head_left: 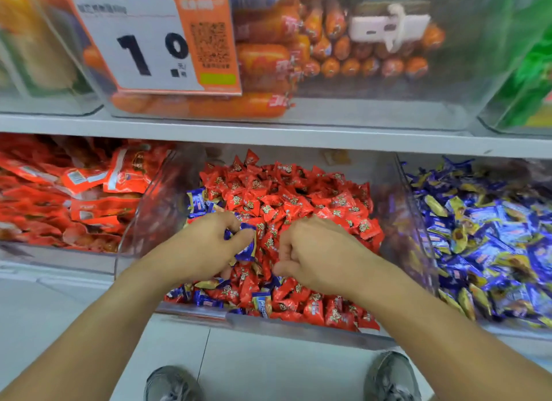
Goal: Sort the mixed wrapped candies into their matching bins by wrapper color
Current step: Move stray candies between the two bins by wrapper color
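- Seen from a head-worn camera looking down: two bare forearms reach into a clear plastic bin [143, 221] on the lower tier of a shop shelf [268, 135].
- The middle bin is heaped with red wrapped candies [286, 197]. Blue-and-gold wrapped candies are mixed in among them, mostly along the bin's front edge [206, 300] and at its left side [197, 202].
- The left hand [206, 245] sits over the left-centre of the pile, fingers curled. It pinches a blue wrapped candy [248, 242] between thumb and fingertips, just above the red heap.
- The right hand [313, 254] rests on the pile just beside the left, knuckles up and fingers curled under into the candies. Whether it has hold of anything cannot be told, as the fingertips are hidden.
- To the right, a neighbouring clear bin [401, 173] is full of blue-and-gold wrapped candies [484, 236].
- To the left, another bin holds flat red-orange snack packets [74, 188].
- On the tier above, a clear bin holds orange sausage-shaped packs [263, 60], with an orange and white price tag [149, 39] on its front showing large black digits. Green packaging [531, 72] shows at the far right.
- At the bottom, the toes of two grey shoes [170, 382] stand on a pale tiled floor [44, 311].
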A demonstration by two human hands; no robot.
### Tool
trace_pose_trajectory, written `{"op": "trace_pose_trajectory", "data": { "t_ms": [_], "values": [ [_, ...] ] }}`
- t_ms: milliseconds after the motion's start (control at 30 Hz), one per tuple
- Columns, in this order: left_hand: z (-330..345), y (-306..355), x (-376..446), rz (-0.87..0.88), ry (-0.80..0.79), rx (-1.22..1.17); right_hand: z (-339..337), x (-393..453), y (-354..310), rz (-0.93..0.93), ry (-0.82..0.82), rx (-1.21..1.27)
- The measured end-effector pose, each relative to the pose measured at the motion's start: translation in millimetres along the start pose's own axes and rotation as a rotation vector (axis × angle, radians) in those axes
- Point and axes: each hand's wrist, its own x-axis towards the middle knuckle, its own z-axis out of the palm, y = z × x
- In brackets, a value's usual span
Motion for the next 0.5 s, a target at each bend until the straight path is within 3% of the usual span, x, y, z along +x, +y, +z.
{"op": "trace_pose_trajectory", "data": {
  "t_ms": [133, 300, 367, 500],
  "values": [
    [0.8, 2.5, 0.7, -0.028, -0.2, 0.121, 5.1, 1.2, 0.8, -0.056, -0.056, -0.157],
    [2.7, 3.1, -4.1, -0.022, -0.133, 0.059, -0.2, 5.3, 0.4, -0.023, -0.034, -0.124],
    [4.1, 3.3, -5.2, -0.03, -0.039, -0.061, -5.0, -2.7, 1.3, -0.01, 0.049, 0.027],
    [15.9, 26.6, -17.0, 0.046, 0.057, -0.342, -17.3, -21.6, -6.4, 0.088, 0.175, 0.594]
  ]
}}
